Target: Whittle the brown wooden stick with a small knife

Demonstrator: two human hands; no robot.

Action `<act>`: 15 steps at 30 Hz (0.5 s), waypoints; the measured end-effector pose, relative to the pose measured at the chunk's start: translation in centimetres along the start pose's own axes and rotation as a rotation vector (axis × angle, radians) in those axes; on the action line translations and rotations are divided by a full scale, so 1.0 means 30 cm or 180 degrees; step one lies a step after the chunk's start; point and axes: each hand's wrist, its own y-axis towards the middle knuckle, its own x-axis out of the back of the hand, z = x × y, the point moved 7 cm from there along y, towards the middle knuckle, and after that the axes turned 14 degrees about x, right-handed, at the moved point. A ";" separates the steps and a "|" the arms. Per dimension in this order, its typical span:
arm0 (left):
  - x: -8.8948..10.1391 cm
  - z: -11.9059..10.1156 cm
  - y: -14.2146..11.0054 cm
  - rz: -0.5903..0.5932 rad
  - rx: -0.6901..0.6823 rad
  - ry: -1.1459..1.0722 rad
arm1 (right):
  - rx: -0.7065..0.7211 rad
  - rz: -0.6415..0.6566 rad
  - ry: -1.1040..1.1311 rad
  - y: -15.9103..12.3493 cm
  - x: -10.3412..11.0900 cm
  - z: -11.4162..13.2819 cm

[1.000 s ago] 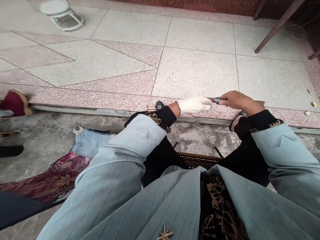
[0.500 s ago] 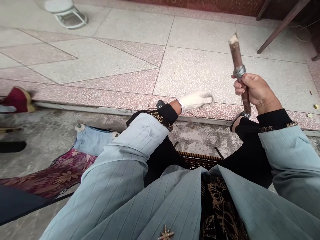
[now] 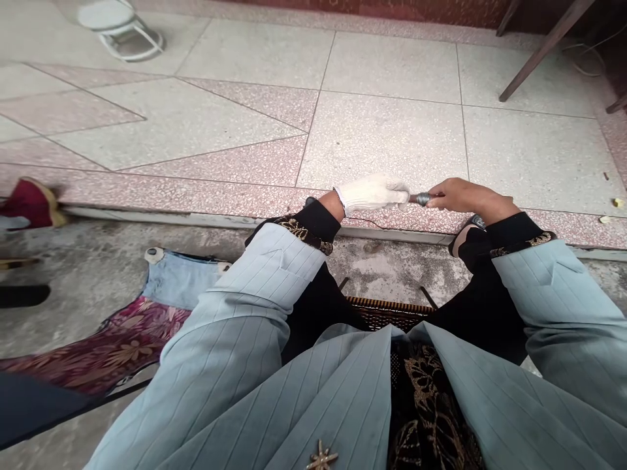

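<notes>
A brown wooden stick [image 3: 413,198] with grey wire [image 3: 422,198] wound in a coil round it lies level between my two hands, above the raised floor's edge. My left hand [image 3: 375,192], in a white knit glove, is closed round its left end and hides that end. On the other side of the coil my right hand [image 3: 463,194], bare, grips the stick with the fingers wrapped over it. Most of its right part is hidden under that palm. A thin dark strand [image 3: 365,220] runs below the gloved hand.
The tiled step [image 3: 386,140] ends in a ledge before my feet. At upper left stands a white stool [image 3: 110,19]; at upper right, wooden legs [image 3: 543,52]. A folding seat [image 3: 132,326] with floral cloth is at my left, and a red shoe [image 3: 32,205] beyond it.
My right hand lifted the stick upright, away from the gloved hand, half a second ago. Now it is back down and level, its left end in my left hand again.
</notes>
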 end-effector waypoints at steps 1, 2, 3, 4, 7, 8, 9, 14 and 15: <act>0.005 0.003 0.001 -0.0029 0.0013 0.0030 | 0.0160 0.0238 0.0086 0.003 -0.022 0.017; 0.011 0.007 0.003 -0.0063 0.0032 0.0042 | 0.0292 0.0434 0.0193 0.002 -0.040 0.033; 0.015 0.012 0.005 -0.0099 0.0058 0.0030 | 0.0386 0.0572 0.0304 -0.002 -0.052 0.047; 0.018 0.018 0.006 -0.0127 0.0093 -0.0004 | 0.0441 0.0655 0.0417 -0.009 -0.058 0.058; 0.012 0.034 0.008 -0.0083 0.0192 -0.0288 | 0.0563 0.0589 0.0950 -0.031 -0.047 0.088; 0.007 0.034 0.008 -0.0032 0.0181 -0.0463 | 0.0638 0.0420 0.1239 -0.038 -0.031 0.099; 0.002 0.029 0.006 0.0016 0.0137 -0.0673 | 0.0712 0.0146 0.1570 -0.043 -0.008 0.106; -0.010 -0.002 0.004 0.0114 -0.0161 -0.1473 | 0.0720 -0.2028 0.2811 -0.084 0.147 0.050; -0.016 -0.006 0.007 0.0163 -0.0193 -0.1501 | 0.0664 -0.2277 0.2905 -0.090 0.163 0.033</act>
